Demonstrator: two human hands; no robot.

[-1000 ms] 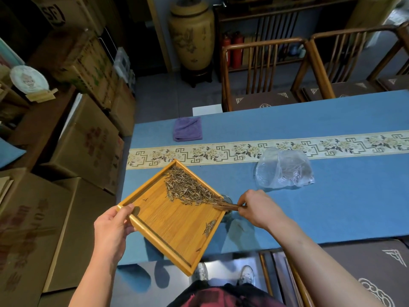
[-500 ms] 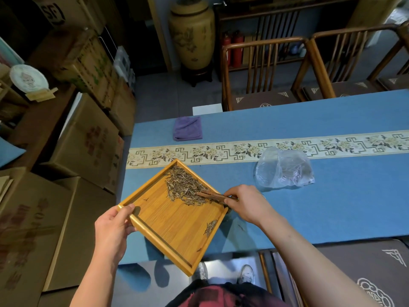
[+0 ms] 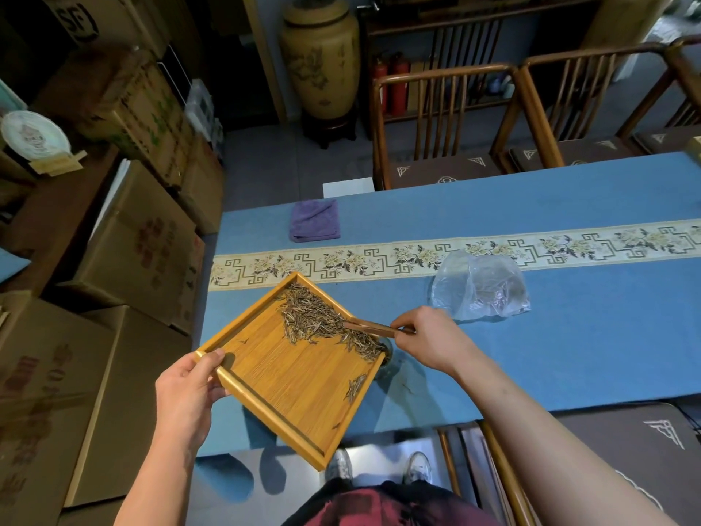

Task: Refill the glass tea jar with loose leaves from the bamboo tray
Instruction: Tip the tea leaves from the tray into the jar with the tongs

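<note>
Pinching a wooden scoop, the right hand touches tea leaves.

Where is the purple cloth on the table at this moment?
In the head view, the purple cloth lies folded near the far left corner of the blue table, just beyond the patterned runner and beyond the bamboo tray.

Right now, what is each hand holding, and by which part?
The left hand grips the bamboo tray by its left corner, thumb on the rim. The right hand pinches a small wooden scoop by its handle end, the tip among the tea leaves.
</note>
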